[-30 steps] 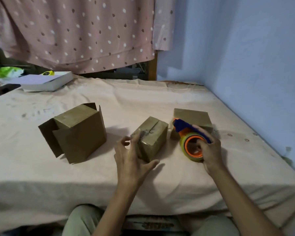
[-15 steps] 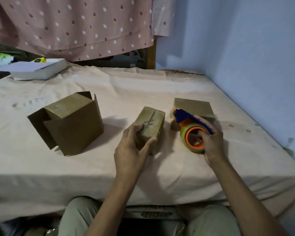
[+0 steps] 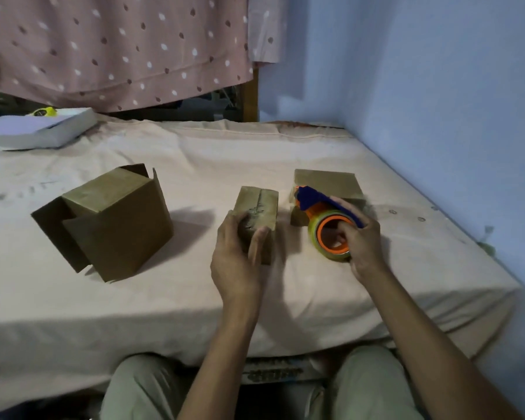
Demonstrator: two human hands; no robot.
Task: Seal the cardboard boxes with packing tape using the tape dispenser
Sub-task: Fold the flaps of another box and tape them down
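A: Left hand (image 3: 238, 262) wraps the near end of the middle box (image 3: 259, 216), thumb and fingers curled round it.

B: Just beside it, the right hand (image 3: 362, 245) grips the tape dispenser (image 3: 325, 219) (fingers through the orange core), which touches the far box (image 3: 328, 184).

Three brown boxes (image 3: 259, 207) stand beside a blue-orange tape dispenser (image 3: 325, 219).

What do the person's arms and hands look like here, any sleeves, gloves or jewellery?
Both forearms are bare up to the frame edge, with no sleeves in view. The left hand and right hand wear no gloves, and no rings, watch or wristbands show. Light khaki trousers cover the knees below.
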